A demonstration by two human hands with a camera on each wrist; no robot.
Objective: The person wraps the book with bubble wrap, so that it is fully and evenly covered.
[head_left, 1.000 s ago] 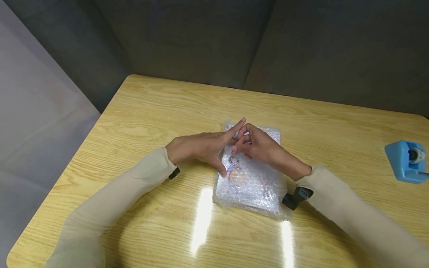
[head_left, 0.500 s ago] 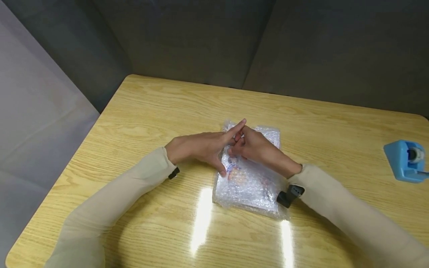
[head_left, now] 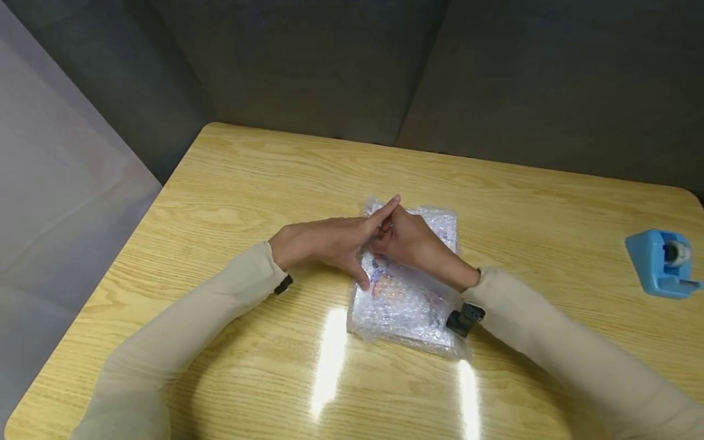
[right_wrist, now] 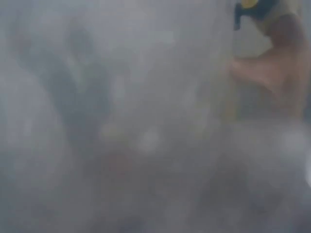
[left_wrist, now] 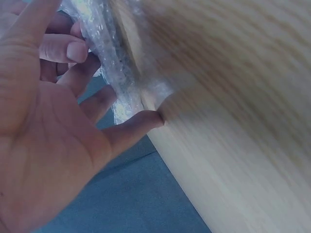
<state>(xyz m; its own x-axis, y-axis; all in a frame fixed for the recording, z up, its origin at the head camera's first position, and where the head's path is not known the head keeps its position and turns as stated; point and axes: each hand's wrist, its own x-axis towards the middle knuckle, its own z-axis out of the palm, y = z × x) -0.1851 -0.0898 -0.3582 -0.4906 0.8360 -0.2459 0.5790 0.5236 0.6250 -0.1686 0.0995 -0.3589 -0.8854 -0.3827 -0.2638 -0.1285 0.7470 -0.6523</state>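
Note:
A flat package in clear bubble wrap [head_left: 407,311] lies on the table, with a coloured printed figure showing through. My left hand [head_left: 335,241] rests at its left edge, thumb and fingers spread and fairly straight. Its palm and fingers [left_wrist: 133,128] show in the left wrist view beside the crinkled wrap [left_wrist: 109,58]. My right hand [head_left: 415,244] is over the upper left part of the package, its bent fingertips close against the left hand's index finger. The left hand partly hides those fingertips; I cannot tell what lies between them. Blurred wrap fills most of the right wrist view.
A blue tape dispenser [head_left: 657,263] with a roll in it stands at the right of the wood-grain table [head_left: 264,177]. Dark panels [head_left: 308,67] rise behind the far edge, and a pale panel [head_left: 60,153] is on the left.
My right hand has moved a little left over the package, its fingers passing further behind the left index finger. The left hand and package have stayed nearly in place.

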